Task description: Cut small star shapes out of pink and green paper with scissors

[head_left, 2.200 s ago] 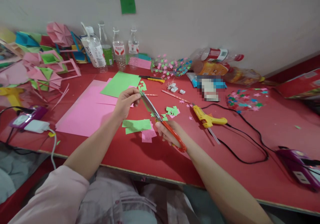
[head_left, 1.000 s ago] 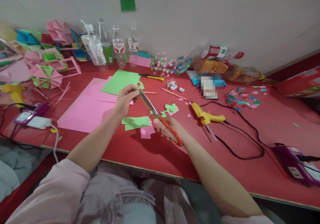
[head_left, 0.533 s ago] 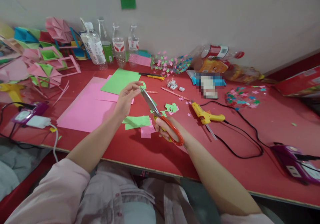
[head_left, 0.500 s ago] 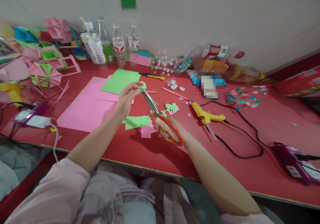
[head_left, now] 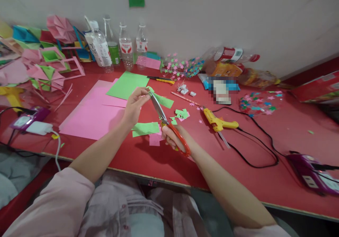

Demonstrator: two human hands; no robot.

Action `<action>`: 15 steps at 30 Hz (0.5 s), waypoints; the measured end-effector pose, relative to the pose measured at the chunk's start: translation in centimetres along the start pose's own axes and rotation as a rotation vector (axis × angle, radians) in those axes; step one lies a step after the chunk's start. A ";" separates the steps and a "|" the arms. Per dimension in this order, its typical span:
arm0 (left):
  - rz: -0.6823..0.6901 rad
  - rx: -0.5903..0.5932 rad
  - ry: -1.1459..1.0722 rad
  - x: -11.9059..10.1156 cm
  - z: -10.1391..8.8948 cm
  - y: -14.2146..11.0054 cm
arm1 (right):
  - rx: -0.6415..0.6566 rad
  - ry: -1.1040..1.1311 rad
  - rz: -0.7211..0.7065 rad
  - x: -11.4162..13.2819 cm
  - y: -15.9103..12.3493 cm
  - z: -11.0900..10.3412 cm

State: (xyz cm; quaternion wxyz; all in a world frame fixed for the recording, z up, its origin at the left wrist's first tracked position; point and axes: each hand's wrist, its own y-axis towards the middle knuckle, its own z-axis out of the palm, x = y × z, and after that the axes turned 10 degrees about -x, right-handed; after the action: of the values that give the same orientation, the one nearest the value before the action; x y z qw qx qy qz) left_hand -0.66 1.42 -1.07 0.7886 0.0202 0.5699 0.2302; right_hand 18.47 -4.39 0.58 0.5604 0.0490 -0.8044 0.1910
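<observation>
My left hand (head_left: 135, 104) pinches a small piece of green paper (head_left: 149, 89) above the table. In my right hand (head_left: 171, 136) is a pair of scissors (head_left: 160, 110) with red-orange handles, its blade tips at the green piece beside my left fingertips. Under and around the scissors lie green paper strips (head_left: 145, 128), a pink paper strip (head_left: 155, 140) and green cut scraps (head_left: 181, 113). Left of my left hand, a green sheet (head_left: 127, 85) overlaps large pink sheets (head_left: 87, 113).
A yellow glue gun (head_left: 218, 120) with a black cord lies at right, near a purple power strip (head_left: 314, 173). Plastic bottles (head_left: 125, 48) stand along the wall. A yellow cutter (head_left: 165, 81), star-covered bottles (head_left: 261, 102) and folded paper crafts (head_left: 50, 58) lie around.
The scissors have closed somewhat and their handles have shifted slightly left with my right hand. More of a green strip now shows beyond the blades. My left hand keeps its pinch.
</observation>
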 end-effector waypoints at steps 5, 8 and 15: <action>0.024 -0.017 -0.004 -0.1 0.1 -0.1 | -0.017 -0.024 -0.038 -0.1 0.1 -0.1; 0.019 0.002 -0.015 -0.1 0.0 0.0 | 0.005 -0.039 -0.032 -0.6 0.6 -0.4; 0.024 0.060 -0.031 -0.2 -0.2 0.1 | -0.016 -0.062 0.015 -0.8 0.9 -0.5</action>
State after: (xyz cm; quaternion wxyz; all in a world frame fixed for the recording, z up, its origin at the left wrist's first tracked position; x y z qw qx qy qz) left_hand -0.91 1.37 -0.91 0.7937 0.0541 0.5638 0.2220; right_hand 18.99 -3.49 -0.25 0.5343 0.0445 -0.8231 0.1874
